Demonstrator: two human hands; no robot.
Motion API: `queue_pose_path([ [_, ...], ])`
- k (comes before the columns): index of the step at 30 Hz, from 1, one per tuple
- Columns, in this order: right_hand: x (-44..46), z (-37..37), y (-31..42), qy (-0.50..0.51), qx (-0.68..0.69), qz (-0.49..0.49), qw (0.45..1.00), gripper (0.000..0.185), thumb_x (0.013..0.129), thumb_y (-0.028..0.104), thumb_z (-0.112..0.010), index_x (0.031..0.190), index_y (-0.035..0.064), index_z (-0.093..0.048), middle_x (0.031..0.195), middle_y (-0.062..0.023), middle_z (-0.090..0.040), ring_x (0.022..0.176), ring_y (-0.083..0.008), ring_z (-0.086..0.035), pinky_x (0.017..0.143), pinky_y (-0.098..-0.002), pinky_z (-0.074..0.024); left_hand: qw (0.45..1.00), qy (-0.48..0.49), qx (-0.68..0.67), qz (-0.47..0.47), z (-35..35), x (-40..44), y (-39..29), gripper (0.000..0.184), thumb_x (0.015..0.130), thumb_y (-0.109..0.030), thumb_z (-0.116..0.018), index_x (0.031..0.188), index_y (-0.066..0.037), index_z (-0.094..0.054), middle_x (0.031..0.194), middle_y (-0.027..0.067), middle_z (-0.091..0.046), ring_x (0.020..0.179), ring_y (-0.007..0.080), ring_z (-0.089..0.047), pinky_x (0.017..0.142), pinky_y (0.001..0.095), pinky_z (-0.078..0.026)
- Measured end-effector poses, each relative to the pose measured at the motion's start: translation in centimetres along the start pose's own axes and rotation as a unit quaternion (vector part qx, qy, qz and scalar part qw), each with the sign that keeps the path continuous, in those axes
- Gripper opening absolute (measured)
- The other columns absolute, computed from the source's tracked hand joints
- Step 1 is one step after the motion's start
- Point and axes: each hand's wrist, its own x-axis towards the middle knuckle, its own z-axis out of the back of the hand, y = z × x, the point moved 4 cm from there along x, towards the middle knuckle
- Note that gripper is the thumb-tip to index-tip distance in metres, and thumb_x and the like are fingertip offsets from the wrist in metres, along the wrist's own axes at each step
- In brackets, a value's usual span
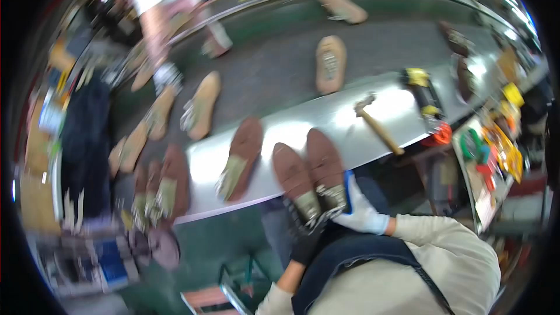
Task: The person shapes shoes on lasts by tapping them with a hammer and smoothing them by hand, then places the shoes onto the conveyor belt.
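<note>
Two brown shoes lie side by side at the metal table's front edge, toes pointing away: the left shoe point(293, 170) and the right shoe point(325, 160). My left hand point(305, 247), in a black glove, is closed at the heel of the left one. On the right one's heel side, my right hand point(360, 210) wears a white and blue glove and is closed round it. Another brown shoe point(244, 154) rests further left on the metal surface point(268, 198).
A hammer point(379, 125) and a black and yellow tool point(424, 96) lie to the right. Tan shoe pieces point(331, 65) sit on the dark belt point(268, 52). A co-worker point(157, 0) reaches over from the upper left. More brown shoes point(175, 184) stand at the left.
</note>
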Motion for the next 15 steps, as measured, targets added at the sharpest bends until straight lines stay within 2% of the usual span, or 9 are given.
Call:
queue_pose_path([
  [2, 0.4, 2.0, 0.1, 0.012, -0.013, 0.005, 1.0, 0.117, 0.089, 0.033, -0.081, 0.165, -0.0012, 0.001, 0.168, -0.0263, -0.02, 0.154, -0.0378, -0.03, 0.125, -0.0443, -0.029, 1.0, 0.011, -0.01, 0.004, -0.8, 1.4, -0.1, 0.099, 0.086, -0.025, -0.085, 0.163, -0.001, -0.028, 0.155, 0.0279, -0.046, 0.134, 0.0398, -0.055, 0.112, 0.044, -0.045],
  [3, 0.4, 1.9, -0.1, -0.006, -0.002, 0.0, 1.0, 0.117, 0.089, 0.033, -0.081, 0.165, -0.0012, 0.001, 0.168, -0.0263, -0.02, 0.154, -0.0378, -0.03, 0.125, -0.0443, -0.029, 1.0, 0.029, 0.003, -0.001, -0.3, 1.9, -0.1, 0.099, 0.086, -0.025, -0.085, 0.163, -0.001, -0.028, 0.155, 0.0279, -0.046, 0.134, 0.0398, -0.055, 0.112, 0.044, -0.045],
  [9, -0.4, 1.7, -2.2, 0.027, 0.056, -0.03, 0.998, 0.121, 0.09, 0.037, -0.081, 0.166, -0.0005, 0.005, 0.172, -0.0266, -0.007, 0.159, -0.0385, -0.015, 0.129, -0.0447, -0.0188, 1.0, 0.02, 0.004, -0.017, 0.2, 2.1, 1.0, 0.097, 0.085, -0.015, -0.084, 0.163, 0.0, -0.028, 0.16, 0.0258, -0.042, 0.139, 0.0372, -0.052, 0.114, 0.0428, -0.043],
  [15, -1.4, 0.8, -3.8, 0.024, 0.029, -0.026, 0.999, 0.123, 0.089, 0.041, -0.082, 0.165, -0.0001, 0.007, 0.173, -0.0264, 0.002, 0.16, -0.0386, -0.007, 0.13, -0.0451, -0.0146, 0.997, 0.005, 0.02, -0.073, -0.1, 1.9, -0.3, 0.092, 0.083, -0.01, -0.084, 0.16, 0.0, -0.034, 0.15, 0.0241, -0.053, 0.126, 0.0355, -0.061, 0.106, 0.0418, -0.05],
])
